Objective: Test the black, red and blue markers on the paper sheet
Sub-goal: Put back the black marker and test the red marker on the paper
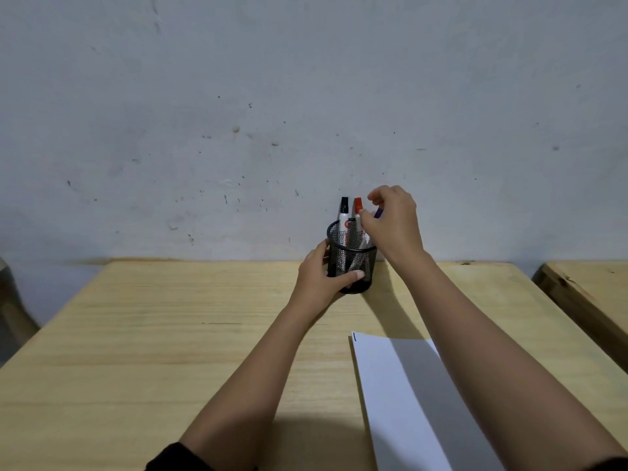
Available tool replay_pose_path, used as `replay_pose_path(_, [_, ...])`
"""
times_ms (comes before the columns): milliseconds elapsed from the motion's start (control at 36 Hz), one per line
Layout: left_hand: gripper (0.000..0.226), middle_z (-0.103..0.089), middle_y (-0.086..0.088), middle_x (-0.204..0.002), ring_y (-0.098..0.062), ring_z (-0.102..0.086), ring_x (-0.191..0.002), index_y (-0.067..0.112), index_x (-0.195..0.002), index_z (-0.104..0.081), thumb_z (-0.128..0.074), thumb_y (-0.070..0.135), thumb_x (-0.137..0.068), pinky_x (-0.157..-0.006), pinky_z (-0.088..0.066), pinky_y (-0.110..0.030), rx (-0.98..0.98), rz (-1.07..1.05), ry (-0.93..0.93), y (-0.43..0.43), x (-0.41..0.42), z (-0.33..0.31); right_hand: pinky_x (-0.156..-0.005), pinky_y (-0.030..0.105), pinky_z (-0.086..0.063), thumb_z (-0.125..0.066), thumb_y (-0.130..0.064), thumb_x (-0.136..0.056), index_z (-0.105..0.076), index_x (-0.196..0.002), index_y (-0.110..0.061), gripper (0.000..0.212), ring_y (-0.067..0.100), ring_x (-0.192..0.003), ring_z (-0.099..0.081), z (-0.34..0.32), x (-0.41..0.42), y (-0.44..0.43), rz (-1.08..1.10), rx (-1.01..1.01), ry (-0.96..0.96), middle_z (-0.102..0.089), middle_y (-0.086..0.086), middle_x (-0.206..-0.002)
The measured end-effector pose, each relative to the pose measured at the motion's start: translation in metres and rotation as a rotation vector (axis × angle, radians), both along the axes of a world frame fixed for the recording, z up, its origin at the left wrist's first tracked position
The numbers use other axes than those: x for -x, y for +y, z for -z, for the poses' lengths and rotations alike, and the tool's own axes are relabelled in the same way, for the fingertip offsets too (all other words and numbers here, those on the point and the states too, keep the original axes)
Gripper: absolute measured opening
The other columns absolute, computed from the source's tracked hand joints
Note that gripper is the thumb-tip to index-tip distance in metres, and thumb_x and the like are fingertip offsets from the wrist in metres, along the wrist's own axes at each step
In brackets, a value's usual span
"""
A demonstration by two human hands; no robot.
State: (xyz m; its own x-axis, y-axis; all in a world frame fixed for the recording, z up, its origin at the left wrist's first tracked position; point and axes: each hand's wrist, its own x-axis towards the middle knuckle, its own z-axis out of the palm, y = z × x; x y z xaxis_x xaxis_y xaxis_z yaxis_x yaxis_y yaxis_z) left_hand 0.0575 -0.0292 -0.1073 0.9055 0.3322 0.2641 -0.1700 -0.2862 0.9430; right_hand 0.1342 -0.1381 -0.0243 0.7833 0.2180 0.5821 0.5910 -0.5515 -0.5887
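A black mesh pen cup [353, 263] stands at the far edge of the wooden table [170, 351], against the wall. A black-capped marker [344, 210] and a red-capped marker [356, 207] stand upright in it. My left hand [321, 277] wraps around the cup's left side, thumb across its front. My right hand [390, 222] is above the cup's right rim, fingers closed on a blue-capped marker [378, 213] whose cap tip shows by my palm. A white paper sheet [407, 396] lies at the near right, partly under my right forearm, with a short dark stroke at its top left corner.
A grey, scuffed wall [306, 96] rises directly behind the table. A second wooden table [591, 287] stands to the right across a narrow gap. Part of a chair or stool [10, 300] shows at the left edge.
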Motion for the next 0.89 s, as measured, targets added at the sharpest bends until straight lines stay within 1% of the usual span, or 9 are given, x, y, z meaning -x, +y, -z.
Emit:
replay_pose_path(111, [0.059, -0.063, 0.000, -0.120, -0.011, -0.061, -0.108, 0.031, -0.118, -0.053, -0.082, 0.026, -0.067, -0.094, -0.052, -0.035, -0.015, -0.001, 0.007, 0.000, -0.001, 0.000, -0.086, 0.037, -0.038, -0.057, -0.018, -0.084, -0.060, -0.105, -0.001, 0.027, 0.033, -0.110, -0.042, -0.004, -0.005, 0.010, 0.085, 0.214, -0.003, -0.057, 0.016, -0.111])
replay_pose_path(194, [0.057, -0.062, 0.000, -0.119, -0.010, -0.061, -0.106, 0.033, -0.116, -0.052, -0.082, 0.024, -0.068, -0.094, -0.052, -0.034, -0.026, -0.006, 0.007, 0.000, 0.000, -0.001, -0.082, 0.038, -0.038, -0.054, -0.020, -0.084, -0.061, -0.102, 0.000, 0.028, 0.035, -0.108, -0.042, -0.007, -0.006, 0.015, 0.129, 0.329, -0.010, -0.059, 0.016, -0.109])
replay_pose_path(306, [0.062, -0.061, 0.000, -0.120, -0.014, -0.060, -0.110, 0.035, -0.119, -0.053, -0.081, 0.035, -0.063, -0.095, -0.052, -0.038, -0.052, -0.015, 0.026, -0.002, 0.001, -0.001, -0.079, 0.037, -0.037, -0.054, -0.021, -0.085, -0.062, -0.097, 0.000, 0.025, 0.035, -0.107, -0.042, -0.009, -0.008, 0.016, 0.138, 0.370, 0.015, -0.061, 0.016, -0.104])
replay_pose_path(361, [0.065, -0.059, -0.001, -0.119, -0.013, -0.060, -0.109, 0.034, -0.122, -0.052, -0.080, 0.039, -0.064, -0.093, -0.052, -0.035, -0.087, -0.027, 0.042, -0.002, 0.002, -0.001, -0.079, 0.038, -0.038, -0.056, -0.020, -0.084, -0.065, -0.093, -0.001, 0.024, 0.035, -0.105, -0.043, -0.009, -0.009, 0.016, 0.109, 0.314, 0.037, -0.063, 0.016, -0.100])
replay_pose_path(472, [0.064, -0.046, -0.002, -0.108, 0.006, -0.051, -0.087, 0.029, -0.128, -0.050, -0.079, 0.035, -0.071, -0.069, -0.041, -0.002, -0.147, -0.074, 0.077, -0.002, 0.004, -0.001, -0.083, 0.038, -0.044, -0.063, -0.021, -0.079, -0.067, -0.089, -0.005, 0.019, 0.031, -0.101, -0.050, -0.012, -0.007, 0.012, 0.049, 0.074, 0.087, -0.068, 0.010, -0.090])
replay_pose_path(556, [0.062, -0.044, -0.002, -0.108, 0.001, -0.051, -0.088, 0.025, -0.127, -0.050, -0.077, 0.036, -0.073, -0.071, -0.038, -0.005, -0.164, -0.103, 0.108, -0.005, 0.005, -0.001, -0.082, 0.041, -0.048, -0.064, -0.020, -0.077, -0.066, -0.085, -0.010, 0.013, 0.030, -0.094, -0.058, -0.016, 0.001, 0.005, -0.009, -0.096, 0.076, -0.065, 0.004, -0.082])
replay_pose_path(694, [0.049, -0.045, -0.004, -0.110, -0.022, -0.057, -0.104, 0.014, -0.110, -0.054, -0.079, 0.030, -0.072, -0.088, -0.050, -0.031, -0.103, -0.146, 0.167, -0.014, 0.011, -0.009, -0.073, 0.019, -0.041, -0.062, -0.016, -0.083, -0.061, -0.093, -0.007, 0.014, 0.017, -0.088, -0.057, -0.037, 0.018, -0.011, -0.054, -0.323, 0.028, -0.064, 0.010, -0.095])
replay_pose_path(806, [0.037, -0.057, -0.011, -0.109, -0.024, -0.063, -0.097, 0.007, -0.097, -0.055, -0.077, 0.019, -0.071, -0.066, -0.051, -0.015, -0.042, -0.173, 0.216, -0.018, 0.021, -0.020, -0.067, 0.006, -0.043, -0.058, -0.011, -0.086, -0.058, -0.099, -0.007, 0.014, 0.013, -0.088, -0.057, -0.059, 0.039, -0.027, -0.098, -0.481, -0.005, -0.058, 0.008, -0.105])
replay_pose_path(889, [0.015, -0.056, -0.001, -0.081, -0.006, -0.053, -0.067, 0.008, -0.092, -0.054, -0.065, 0.005, -0.082, -0.048, -0.040, -0.003, -0.010, -0.167, 0.185, -0.021, 0.035, -0.037, -0.068, 0.008, -0.045, -0.056, -0.011, -0.088, -0.056, -0.102, -0.009, 0.014, 0.013, -0.088, -0.057, -0.066, 0.059, -0.042, -0.119, -0.553, -0.023, -0.054, 0.005, -0.106])
